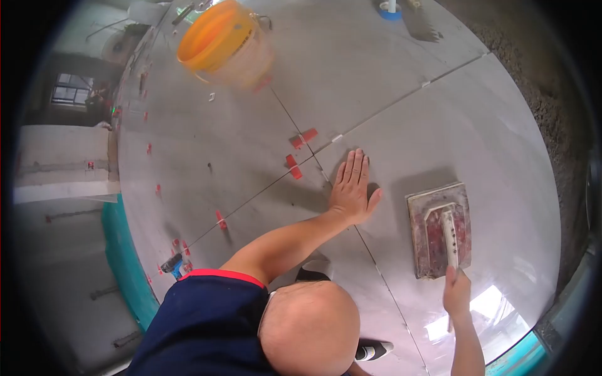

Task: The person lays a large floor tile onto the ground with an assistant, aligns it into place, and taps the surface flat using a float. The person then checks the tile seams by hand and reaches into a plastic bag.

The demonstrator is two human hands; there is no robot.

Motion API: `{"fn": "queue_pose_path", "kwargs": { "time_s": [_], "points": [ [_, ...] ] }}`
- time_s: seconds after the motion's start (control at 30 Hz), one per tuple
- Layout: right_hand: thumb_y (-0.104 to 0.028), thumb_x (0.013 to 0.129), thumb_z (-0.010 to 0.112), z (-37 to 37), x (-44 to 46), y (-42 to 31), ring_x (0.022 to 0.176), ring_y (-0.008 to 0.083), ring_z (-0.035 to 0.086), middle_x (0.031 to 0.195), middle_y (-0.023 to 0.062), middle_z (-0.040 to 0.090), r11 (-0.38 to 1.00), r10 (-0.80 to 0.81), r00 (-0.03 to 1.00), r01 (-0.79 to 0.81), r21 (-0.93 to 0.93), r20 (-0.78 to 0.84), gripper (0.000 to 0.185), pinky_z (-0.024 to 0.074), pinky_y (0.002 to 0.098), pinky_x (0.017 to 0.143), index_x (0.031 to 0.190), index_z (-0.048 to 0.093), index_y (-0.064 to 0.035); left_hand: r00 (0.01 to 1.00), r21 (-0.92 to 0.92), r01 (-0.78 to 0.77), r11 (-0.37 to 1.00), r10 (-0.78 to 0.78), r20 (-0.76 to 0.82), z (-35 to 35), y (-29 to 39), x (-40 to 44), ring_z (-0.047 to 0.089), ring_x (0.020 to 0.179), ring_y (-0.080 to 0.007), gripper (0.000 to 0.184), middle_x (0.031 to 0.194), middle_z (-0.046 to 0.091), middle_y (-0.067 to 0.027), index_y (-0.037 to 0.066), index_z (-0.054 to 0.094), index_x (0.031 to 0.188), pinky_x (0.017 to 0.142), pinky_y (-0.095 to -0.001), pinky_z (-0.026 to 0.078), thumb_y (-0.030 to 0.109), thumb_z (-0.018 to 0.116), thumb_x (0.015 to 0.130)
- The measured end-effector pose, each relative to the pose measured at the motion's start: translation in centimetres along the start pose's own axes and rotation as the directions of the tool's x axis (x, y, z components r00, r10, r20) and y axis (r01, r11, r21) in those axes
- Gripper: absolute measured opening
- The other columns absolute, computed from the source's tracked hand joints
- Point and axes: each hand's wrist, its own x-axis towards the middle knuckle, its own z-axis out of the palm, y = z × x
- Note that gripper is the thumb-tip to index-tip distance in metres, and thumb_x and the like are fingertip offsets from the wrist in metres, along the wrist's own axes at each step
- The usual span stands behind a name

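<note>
My left hand [352,188] lies flat on the grey floor tiles [389,150], fingers spread, over the tile just right of a joint. My right hand [458,291] is closed round the handle of a rectangular float [417,235] with a worn, reddish back. The float is over the tile at the right; whether it touches the surface cannot be told. Red wedges [293,167] and white clips [337,138] sit along the joints near the tile corners, up and left of my left hand.
An orange bucket [210,44] stands at the upper left. A notched trowel [423,22] and a blue round item [390,11] lie at the top. A blue tool [174,266] is at lower left. Rough ground [530,106] borders the tiles. A shoe [374,349] shows below.
</note>
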Motion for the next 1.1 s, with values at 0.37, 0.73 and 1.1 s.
{"fn": "queue_pose_path", "kwargs": {
  "time_s": [0.37,0.73,1.1],
  "points": [
    [-0.050,0.102,0.037,-7.5,-2.2,-7.6,0.046,0.0072,0.040,0.055,-0.0016,0.043,0.889,-0.100,0.954,0.214,0.405,-0.284,0.055,0.0291,0.0257,0.042,0.076,0.050,-0.0041,0.999,-0.024,0.036,0.999,-0.037,-0.038,0.7,-0.3,-0.2,0.005,0.150,-0.0364,0.077,0.160,0.009,-0.0241,-0.010,0.018,0.149,0.121,-0.0450,0.007,0.040,0.041,0.096],
    [-0.050,0.103,0.040,-7.6,3.1,-14.7,0.041,0.0062,0.039,0.053,-0.0018,0.042,0.868,0.106,0.991,-0.130,0.479,0.078,0.050,0.0320,0.0251,0.038,0.077,0.049,-0.0075,0.999,-0.038,0.036,0.999,-0.037,-0.024,1.1,-0.4,-0.2,0.002,0.150,-0.0360,0.072,0.161,0.006,-0.0233,-0.009,0.013,0.151,0.121,-0.0447,0.005,0.032,0.038,0.096],
    [-0.054,0.099,0.041,2.3,10.3,-10.2,0.091,0.0496,0.062,0.087,0.0316,0.065,0.993,0.059,0.994,-0.048,0.112,-0.097,0.065,0.0485,0.0504,0.079,0.089,0.066,0.0055,0.999,-0.012,0.036,0.999,-0.037,-0.023,0.7,-0.3,0.8,0.002,0.150,-0.0364,0.073,0.160,0.006,-0.0245,-0.009,0.014,0.150,0.121,-0.0456,0.004,0.031,0.040,0.096]
  ]
}}
